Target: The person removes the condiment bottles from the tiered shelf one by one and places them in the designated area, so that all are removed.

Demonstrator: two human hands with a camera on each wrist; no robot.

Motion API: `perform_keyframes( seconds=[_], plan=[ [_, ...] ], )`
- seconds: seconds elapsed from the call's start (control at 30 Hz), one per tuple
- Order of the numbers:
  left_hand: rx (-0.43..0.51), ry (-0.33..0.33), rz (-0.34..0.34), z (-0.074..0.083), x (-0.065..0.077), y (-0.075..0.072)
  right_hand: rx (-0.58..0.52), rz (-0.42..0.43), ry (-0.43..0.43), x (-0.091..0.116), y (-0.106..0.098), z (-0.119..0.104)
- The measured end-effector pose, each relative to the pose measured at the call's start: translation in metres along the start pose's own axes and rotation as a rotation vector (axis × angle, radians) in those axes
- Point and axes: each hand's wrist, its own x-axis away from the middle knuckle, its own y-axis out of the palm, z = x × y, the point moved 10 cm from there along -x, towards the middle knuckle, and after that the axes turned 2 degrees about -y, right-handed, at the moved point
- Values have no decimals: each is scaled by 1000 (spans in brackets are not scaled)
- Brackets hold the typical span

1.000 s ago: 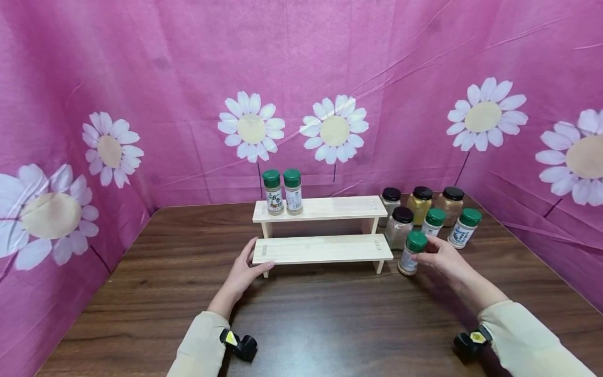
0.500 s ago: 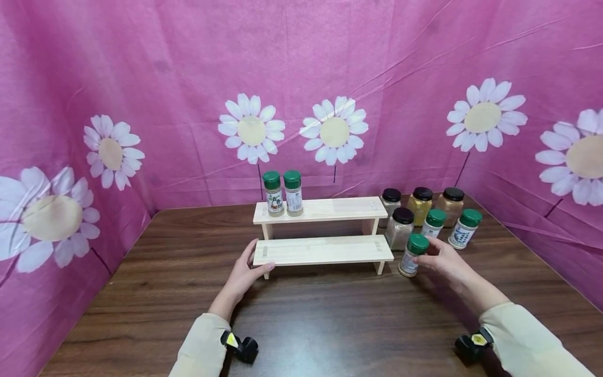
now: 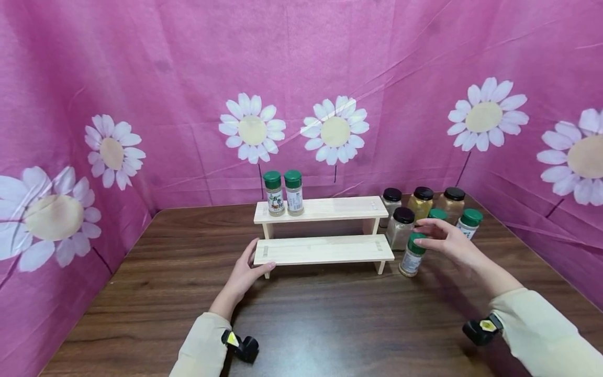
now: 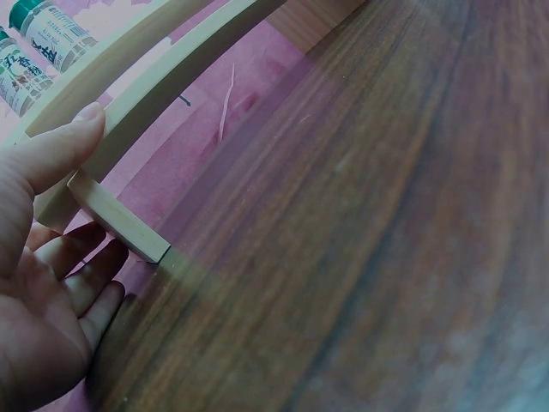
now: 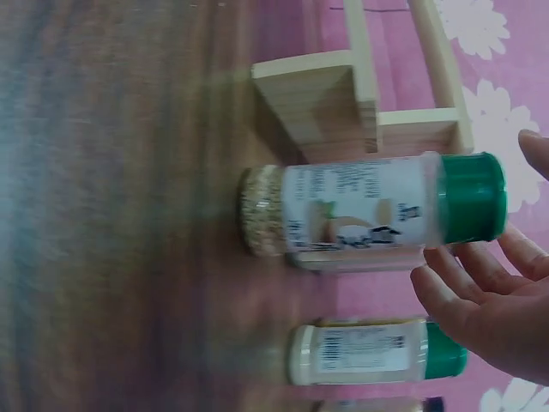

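Observation:
A two-tier wooden spice rack [image 3: 324, 250] stands on the table. My left hand [image 3: 242, 272] holds its lower tier's left end, thumb on the front edge; in the left wrist view the fingers [image 4: 90, 287] lie by the leg. A green-capped spice bottle [image 3: 411, 260] with a white label stands upright right of the rack. Around its cap is my right hand [image 3: 447, 242]. The right wrist view shows the thumb apart from the cap [image 5: 473, 199] and the fingers loosely bent beside it. Two green-capped bottles [image 3: 294, 196] stand at the upper tier's left end.
Several black-capped jars, among them a yellow one [image 3: 420, 204], and two more green-capped bottles stand behind my right hand, one [image 3: 470, 224] at the far right. A pink daisy-print cloth [image 3: 301, 73] hangs behind the brown table [image 3: 325, 324].
My right hand has risen from the bottle's side to cap height, its fingers loosened from the bottle. The bottle has barely shifted. My left hand stays on the rack.

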Motion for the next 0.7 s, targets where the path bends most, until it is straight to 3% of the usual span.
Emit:
perform_keyframes(
  seconds=[0.3, 0.7],
  plan=[
    [-5, -5, 7, 1, 1, -1, 84, 45, -131, -20, -4, -46],
    [-12, -5, -4, 0, 1, 1, 87, -17, -84, -58, 36, -99]
  ],
)
